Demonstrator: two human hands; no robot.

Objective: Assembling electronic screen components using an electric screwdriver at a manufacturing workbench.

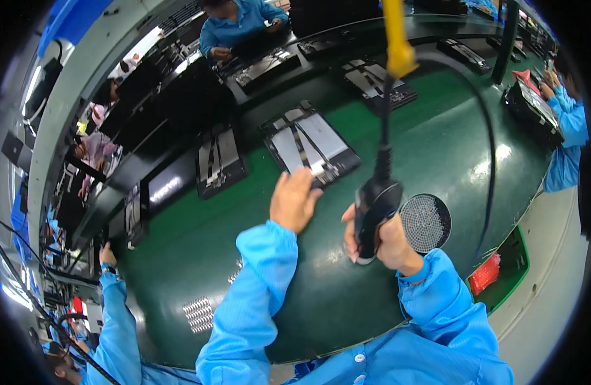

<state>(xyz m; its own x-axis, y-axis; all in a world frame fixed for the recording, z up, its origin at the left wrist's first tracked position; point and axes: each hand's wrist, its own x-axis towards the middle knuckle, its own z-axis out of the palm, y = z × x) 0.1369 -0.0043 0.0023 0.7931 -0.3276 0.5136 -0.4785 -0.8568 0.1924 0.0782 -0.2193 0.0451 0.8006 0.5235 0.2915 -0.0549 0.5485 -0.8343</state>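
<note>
My right hand (pixel 391 244) is closed round a black corded electric screwdriver (pixel 377 196), held above the bench, its cord rising to a yellow hanging fitting (pixel 401 59). My left hand (pixel 294 200) is at the near edge of an open tablet (pixel 327 138), fingertips appearing to touch it and thumb apart from the fingers. The tablet lies with its silver battery cells and dark ribbon cables showing. Just right of the screwdriver sits a round black tray (pixel 426 222) with a grey dotted face. The screwdriver's tip cannot be made out.
More opened tablets (pixel 221 157) lie along the green bench (pixel 347 282). Small metal parts (pixel 199 314) stand in rows at the near left. A green bin (pixel 517 266) with a red packet is below the right edge. Co-workers sit opposite (pixel 244 29), at left and at right.
</note>
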